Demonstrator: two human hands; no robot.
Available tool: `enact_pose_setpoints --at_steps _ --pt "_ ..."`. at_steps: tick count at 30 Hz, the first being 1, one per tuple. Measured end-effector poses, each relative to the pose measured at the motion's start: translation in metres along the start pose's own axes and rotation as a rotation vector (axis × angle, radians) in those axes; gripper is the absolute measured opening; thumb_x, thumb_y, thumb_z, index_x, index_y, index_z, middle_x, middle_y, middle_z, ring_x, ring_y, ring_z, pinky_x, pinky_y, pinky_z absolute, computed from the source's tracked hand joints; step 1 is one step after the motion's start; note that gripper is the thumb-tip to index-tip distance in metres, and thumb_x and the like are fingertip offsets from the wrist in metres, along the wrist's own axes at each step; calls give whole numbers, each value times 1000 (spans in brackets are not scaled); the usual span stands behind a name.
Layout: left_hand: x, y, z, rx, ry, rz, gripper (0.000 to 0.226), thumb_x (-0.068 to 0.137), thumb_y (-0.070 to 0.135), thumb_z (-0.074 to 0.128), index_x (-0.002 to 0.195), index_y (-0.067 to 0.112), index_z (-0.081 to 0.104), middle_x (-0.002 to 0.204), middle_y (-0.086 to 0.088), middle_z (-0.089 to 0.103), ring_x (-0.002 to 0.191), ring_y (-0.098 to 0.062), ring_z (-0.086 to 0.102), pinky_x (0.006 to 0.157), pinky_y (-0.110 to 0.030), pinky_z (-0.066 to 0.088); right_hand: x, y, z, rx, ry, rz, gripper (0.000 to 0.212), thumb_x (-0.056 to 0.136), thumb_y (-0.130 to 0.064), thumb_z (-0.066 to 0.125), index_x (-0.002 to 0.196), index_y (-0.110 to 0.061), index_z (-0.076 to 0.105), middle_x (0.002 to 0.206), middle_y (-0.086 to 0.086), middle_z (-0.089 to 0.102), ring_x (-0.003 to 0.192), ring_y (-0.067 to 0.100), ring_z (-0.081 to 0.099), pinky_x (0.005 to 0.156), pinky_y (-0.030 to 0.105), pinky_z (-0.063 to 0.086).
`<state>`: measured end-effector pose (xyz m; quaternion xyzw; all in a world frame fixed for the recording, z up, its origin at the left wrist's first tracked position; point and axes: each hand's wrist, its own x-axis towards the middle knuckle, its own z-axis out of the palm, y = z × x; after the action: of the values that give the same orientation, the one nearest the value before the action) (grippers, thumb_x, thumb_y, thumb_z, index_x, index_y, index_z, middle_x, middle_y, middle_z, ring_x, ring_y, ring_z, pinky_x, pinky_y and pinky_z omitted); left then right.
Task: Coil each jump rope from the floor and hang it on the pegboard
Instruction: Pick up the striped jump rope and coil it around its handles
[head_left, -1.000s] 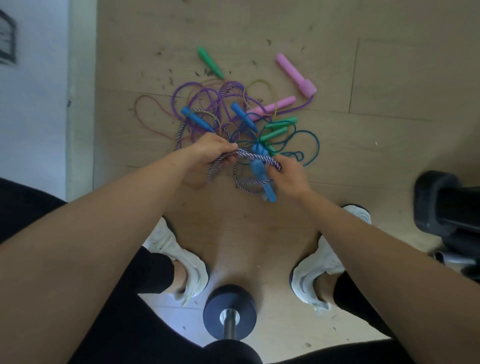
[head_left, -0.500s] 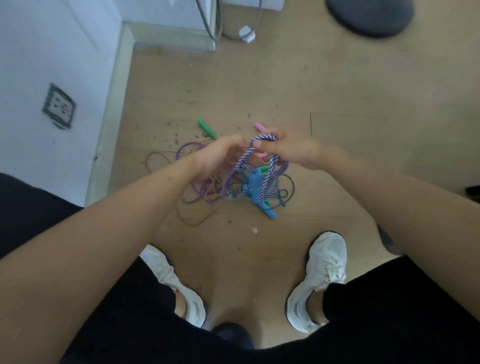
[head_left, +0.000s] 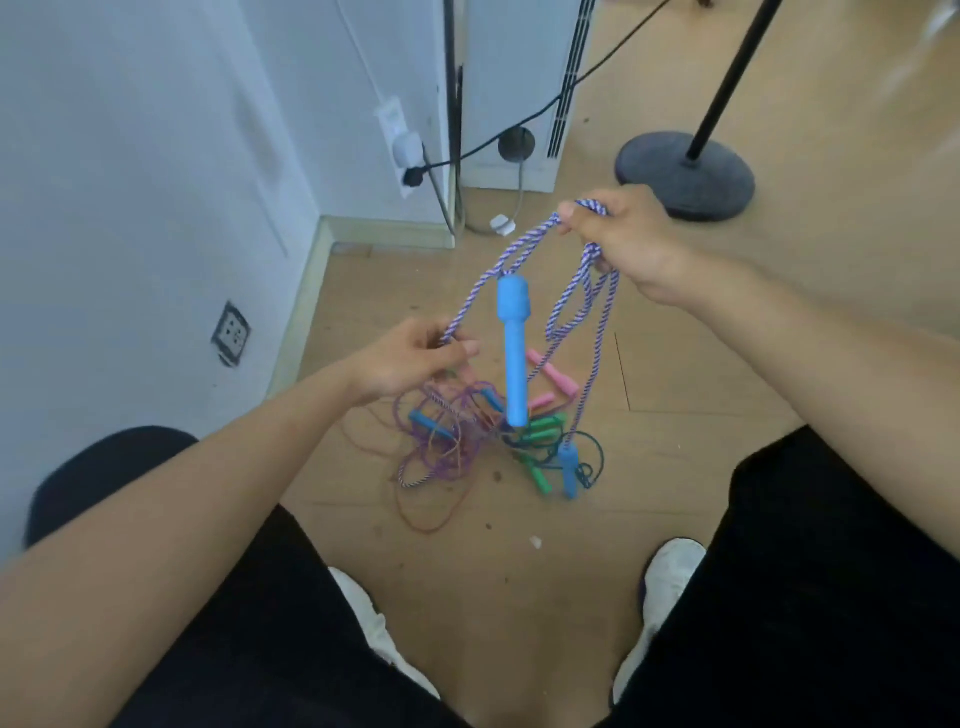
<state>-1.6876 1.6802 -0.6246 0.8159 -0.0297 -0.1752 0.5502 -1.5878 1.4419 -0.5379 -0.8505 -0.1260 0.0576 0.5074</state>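
Pale wooden plank floor (head_left: 519, 597) underfoot, white wall to the left. On the floor, just beyond the white shoes, a tangled heap of thin coloured jump ropes (head_left: 457, 436) with pink, green and blue plastic handles. Raised above the heap: purple-and-white braided jump rope (head_left: 576, 291), several strands gathered in the right hand (head_left: 628, 234), closed around the bunch near its top. Left hand (head_left: 410, 364) lower, fingers pinched shut on a single strand. One light-blue plastic handle (head_left: 514, 353) dangling free mid-air; the second blue handle (head_left: 569, 467) hanging down at the heap. Likely light, limp, prone to snagging; best gripped at the handles, loops fed evenly hand to hand. No pegboard in view.
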Motion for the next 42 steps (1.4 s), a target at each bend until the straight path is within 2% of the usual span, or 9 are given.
enact_pose_setpoints --at_steps 3,9,13,18,26,31,34,38,42 --pt "-8 8 -18 23 105 5 18 102 17 55 99 6 68 63 1 61 49 -2 48 51 -15 41 11 -25 -14 -6 46 -45 29 99 -28 58 93 -2 70 47 -14 42 50 12 30 46 24 31" --pt "7 35 -55 -56 540 13 27 101 26 56 85 10 71 59 -2 50 46 -8 38 49 -23 30 17 -51 -39 -66 99 -188 23 99 -24 58 92 -7 72 44 -26 50 46 -4 46 56 17 35" --pt "15 81 -74 -243 737 27 33 95 38 61 81 10 70 62 -3 56 44 -13 44 44 -21 34 30 -75 -47 136 190 -203 24 97 -27 59 77 -22 71 44 -17 43 45 3 36 49 24 31" --pt "22 122 -66 -174 479 -94 18 87 29 67 101 19 72 96 -2 69 57 -19 59 44 -22 33 34 -95 -40 340 146 -197 25 100 -20 56 76 -14 63 51 -10 41 44 5 34 43 22 31" --pt "29 122 -40 -86 86 135 51 93 18 66 138 36 52 131 10 61 92 -24 74 56 -27 45 28 -52 -23 305 -222 -169 23 101 -22 53 106 -5 68 61 -9 43 58 5 39 60 20 33" --pt "43 102 -35 -72 -19 95 38 82 -9 70 117 2 61 116 -7 70 92 -18 69 77 -33 59 26 -31 -18 293 -424 -75 25 102 -24 48 106 -11 69 70 -7 50 68 8 43 63 22 34" --pt "47 87 -50 0 -23 137 32 80 -9 75 106 4 63 106 -13 69 92 -24 69 92 -40 56 25 -15 -18 249 -390 -21 25 103 -19 47 113 -8 67 71 -15 62 70 11 44 62 23 36" --pt "47 74 -65 87 -48 105 36 78 -9 75 110 7 67 113 -7 73 84 -20 72 85 -30 57 25 0 -16 200 -265 23 22 103 -19 49 107 -10 68 71 -20 65 66 10 42 59 23 36" --pt "51 71 -58 35 67 45 29 84 -6 68 106 12 72 100 1 77 74 -14 68 71 -26 56 27 2 -10 138 -160 10 22 104 -21 47 104 -12 68 62 -18 58 65 8 47 61 23 35"
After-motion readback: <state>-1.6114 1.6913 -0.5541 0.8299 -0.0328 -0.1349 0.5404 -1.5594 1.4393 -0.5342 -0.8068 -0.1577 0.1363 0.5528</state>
